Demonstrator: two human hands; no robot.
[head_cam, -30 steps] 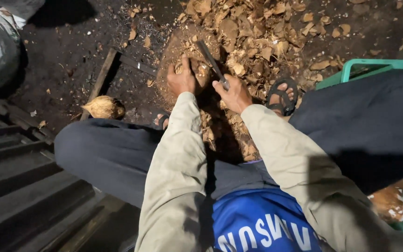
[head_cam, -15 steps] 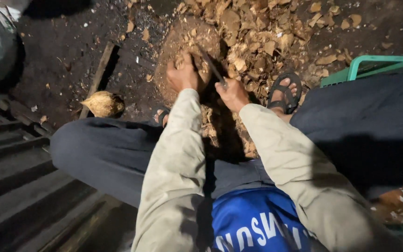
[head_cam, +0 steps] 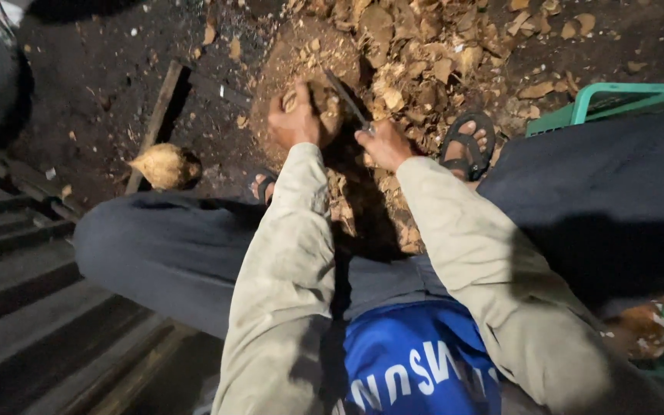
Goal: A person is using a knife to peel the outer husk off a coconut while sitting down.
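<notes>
My left hand (head_cam: 292, 121) grips a brown husked coconut (head_cam: 321, 106) and holds it down on a round wooden block (head_cam: 286, 58). My right hand (head_cam: 382, 144) is closed around the handle of a dark blade (head_cam: 345, 96), whose edge rests against the coconut's right side. Both arms wear pale long sleeves. I sit with my knees spread on either side of the block.
A heap of brown husk chips (head_cam: 432, 54) lies beyond the block. A peeled pale coconut (head_cam: 166, 166) sits on the dirt at left beside a wooden plank (head_cam: 155, 123). A green plastic crate (head_cam: 616, 100) stands at right. My sandalled foot (head_cam: 466, 146) rests near the chips.
The blade has swung from above the coconut down against its right side. My left hand has shifted its hold on the coconut slightly; the camera has tilted a little.
</notes>
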